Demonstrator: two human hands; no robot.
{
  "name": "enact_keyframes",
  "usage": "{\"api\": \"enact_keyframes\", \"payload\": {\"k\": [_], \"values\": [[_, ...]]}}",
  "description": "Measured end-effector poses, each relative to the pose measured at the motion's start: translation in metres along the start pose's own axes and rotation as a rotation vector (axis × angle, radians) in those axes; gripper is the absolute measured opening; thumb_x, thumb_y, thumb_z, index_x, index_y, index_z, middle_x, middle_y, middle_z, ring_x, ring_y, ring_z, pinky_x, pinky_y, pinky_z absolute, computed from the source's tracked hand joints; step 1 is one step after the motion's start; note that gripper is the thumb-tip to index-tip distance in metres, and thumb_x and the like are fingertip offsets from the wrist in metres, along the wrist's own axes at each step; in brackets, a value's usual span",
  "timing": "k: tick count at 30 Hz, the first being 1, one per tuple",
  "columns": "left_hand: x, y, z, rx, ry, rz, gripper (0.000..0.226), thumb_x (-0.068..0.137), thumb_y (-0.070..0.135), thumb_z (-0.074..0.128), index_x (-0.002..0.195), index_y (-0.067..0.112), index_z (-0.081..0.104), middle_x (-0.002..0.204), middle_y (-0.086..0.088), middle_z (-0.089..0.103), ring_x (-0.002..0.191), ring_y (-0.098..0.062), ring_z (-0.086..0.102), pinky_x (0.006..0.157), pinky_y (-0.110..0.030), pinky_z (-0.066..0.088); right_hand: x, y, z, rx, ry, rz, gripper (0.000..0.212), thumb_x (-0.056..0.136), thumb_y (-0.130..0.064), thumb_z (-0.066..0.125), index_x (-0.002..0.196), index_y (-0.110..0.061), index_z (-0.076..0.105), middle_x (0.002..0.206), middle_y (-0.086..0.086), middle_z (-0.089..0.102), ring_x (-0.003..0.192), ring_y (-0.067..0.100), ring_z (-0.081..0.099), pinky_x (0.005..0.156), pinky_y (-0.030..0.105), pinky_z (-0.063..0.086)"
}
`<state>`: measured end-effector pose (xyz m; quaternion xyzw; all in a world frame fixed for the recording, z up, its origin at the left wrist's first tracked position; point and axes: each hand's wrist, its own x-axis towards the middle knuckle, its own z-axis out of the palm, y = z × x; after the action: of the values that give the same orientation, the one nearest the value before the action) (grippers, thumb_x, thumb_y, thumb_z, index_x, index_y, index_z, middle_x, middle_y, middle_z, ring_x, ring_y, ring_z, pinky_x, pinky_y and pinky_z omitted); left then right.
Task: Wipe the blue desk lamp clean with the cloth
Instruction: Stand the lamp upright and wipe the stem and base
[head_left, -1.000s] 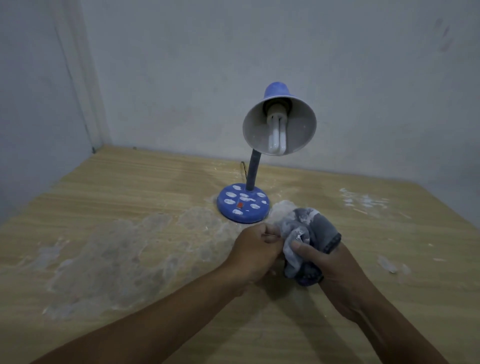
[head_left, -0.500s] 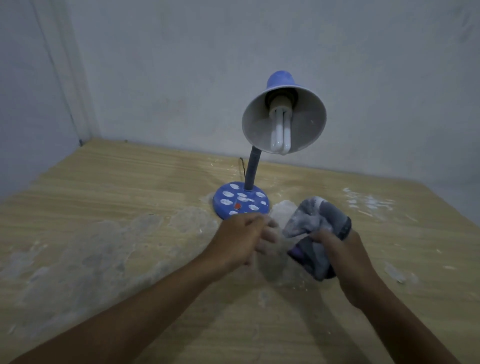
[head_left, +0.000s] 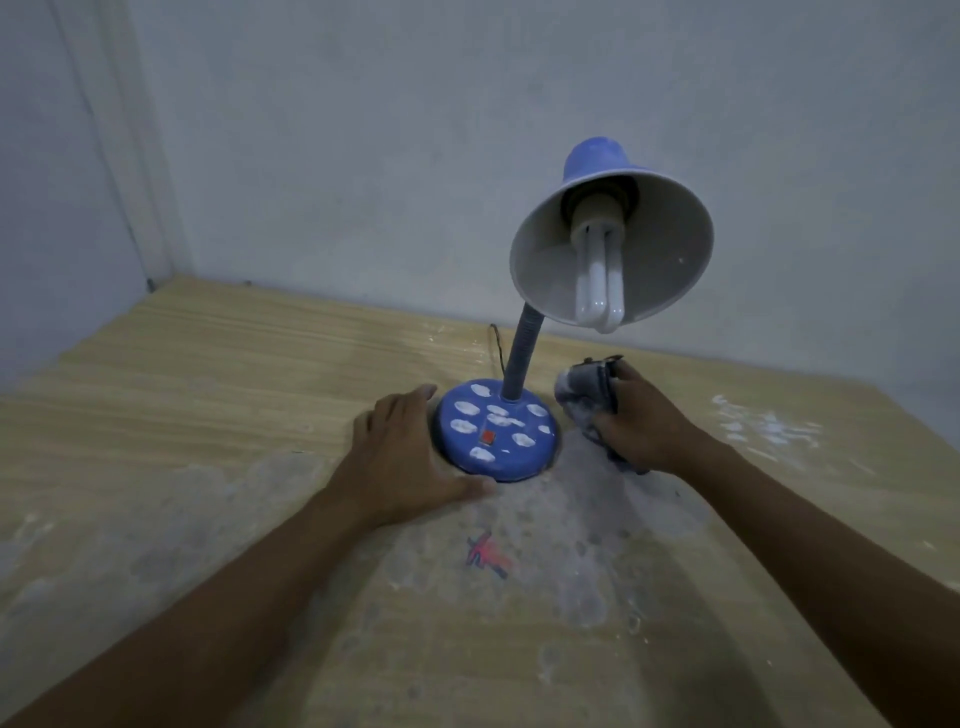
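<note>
Fingers: the left hand (head_left: 410, 457) lies with straight fingers spread against the left edge of the lamp's base; the right hand (head_left: 641, 423) has its fingers curled tight round the cloth (head_left: 584, 400).
Lamp look: the blue desk lamp (head_left: 522, 358) has a round blue base with white blotches and a small red switch, a grey flexible neck, and a white-lined shade holding a bare tube bulb.
Lamp place: on the wooden table (head_left: 182, 389), near the back wall, amid pale smears.
Lamp axis: the neck rises leaning right; the shade opens toward the camera and down.
Cloth: bunched, dark and grey, just right of the base, perhaps touching the table.
Change: half a second ago both hands hovered short of the base; now they flank it.
</note>
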<state>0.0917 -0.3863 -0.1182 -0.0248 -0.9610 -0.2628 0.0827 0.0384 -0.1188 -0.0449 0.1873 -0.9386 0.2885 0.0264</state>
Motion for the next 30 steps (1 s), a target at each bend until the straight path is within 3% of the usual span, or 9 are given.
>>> {"api": "enact_keyframes", "payload": {"k": [4,7,10,12,15,18,22,27,30], "values": [[0.006,0.001,0.000,-0.007,-0.025,0.043,0.138,0.037,0.099,0.061,0.149,0.027,0.024,0.150,0.008,0.039,0.140,-0.015,0.031,0.117,-0.042,0.020,0.015,0.005,0.015,-0.074,0.012,-0.067,0.029,0.083,-0.017,0.059,0.110,-0.020,0.067,0.120,-0.003,0.056,0.097,0.017,0.058,0.085,0.032,0.048],[0.007,0.002,0.001,-0.005,-0.013,0.075,0.130,0.039,0.097,0.063,0.145,0.030,0.027,0.144,0.010,0.043,0.135,-0.013,0.036,0.115,-0.040,0.023,0.017,0.002,0.021,-0.051,-0.038,-0.109,0.023,0.080,-0.019,0.054,0.097,-0.029,0.064,0.105,-0.002,0.064,0.090,0.017,0.059,0.081,0.034,0.047],[0.011,0.001,0.001,0.002,-0.005,0.103,0.124,0.042,0.098,0.061,0.141,0.032,0.030,0.142,0.012,0.045,0.131,-0.012,0.039,0.111,-0.039,0.025,0.020,0.003,0.026,-0.039,-0.035,-0.150,0.026,0.077,-0.012,0.054,0.093,-0.031,0.061,0.094,-0.006,0.066,0.082,0.008,0.058,0.071,0.025,0.042],[0.013,0.001,0.002,0.008,-0.007,0.111,0.123,0.042,0.098,0.060,0.141,0.032,0.030,0.142,0.012,0.044,0.130,-0.012,0.039,0.111,-0.039,0.025,0.021,0.001,0.027,-0.055,-0.036,-0.172,0.020,0.074,-0.012,0.052,0.083,-0.029,0.058,0.082,-0.010,0.061,0.075,0.000,0.054,0.065,0.025,0.035],[0.016,0.001,0.002,0.012,-0.025,0.107,0.127,0.041,0.099,0.059,0.144,0.030,0.028,0.144,0.011,0.043,0.133,-0.013,0.037,0.113,-0.040,0.025,0.023,0.000,0.027,-0.077,-0.039,-0.213,0.018,0.072,-0.013,0.050,0.073,-0.031,0.052,0.075,-0.016,0.052,0.070,0.006,0.050,0.064,0.027,0.030],[0.018,0.001,0.002,0.013,-0.036,0.110,0.128,0.042,0.098,0.060,0.145,0.029,0.027,0.145,0.011,0.042,0.133,-0.013,0.037,0.114,-0.040,0.024,0.025,0.003,0.026,-0.108,-0.057,-0.256,0.030,0.074,-0.011,0.050,0.074,-0.040,0.049,0.082,-0.023,0.050,0.076,0.011,0.047,0.068,0.025,0.031],[0.018,0.001,0.002,0.019,-0.038,0.108,0.127,0.043,0.098,0.060,0.145,0.029,0.027,0.145,0.011,0.041,0.133,-0.013,0.036,0.114,-0.040,0.024,0.027,0.011,0.028,-0.170,-0.084,-0.275,0.028,0.074,-0.009,0.050,0.093,-0.024,0.065,0.103,-0.014,0.057,0.089,0.015,0.050,0.079,0.030,0.037],[0.019,0.001,0.003,0.011,-0.033,0.112,0.124,0.046,0.096,0.061,0.145,0.029,0.029,0.144,0.012,0.042,0.132,-0.013,0.037,0.114,-0.040,0.024,0.025,0.013,0.025,-0.251,-0.113,-0.259,0.036,0.075,-0.017,0.045,0.106,-0.021,0.064,0.115,-0.010,0.057,0.096,0.018,0.050,0.087,0.036,0.042],[0.019,0.001,0.003,0.005,-0.028,0.117,0.122,0.046,0.096,0.061,0.144,0.030,0.029,0.143,0.012,0.043,0.132,-0.013,0.038,0.113,-0.040,0.025,0.019,0.011,0.021,-0.305,-0.146,-0.277,0.042,0.077,-0.021,0.042,0.114,-0.022,0.064,0.119,-0.013,0.052,0.101,0.016,0.046,0.089,0.030,0.037]]}}
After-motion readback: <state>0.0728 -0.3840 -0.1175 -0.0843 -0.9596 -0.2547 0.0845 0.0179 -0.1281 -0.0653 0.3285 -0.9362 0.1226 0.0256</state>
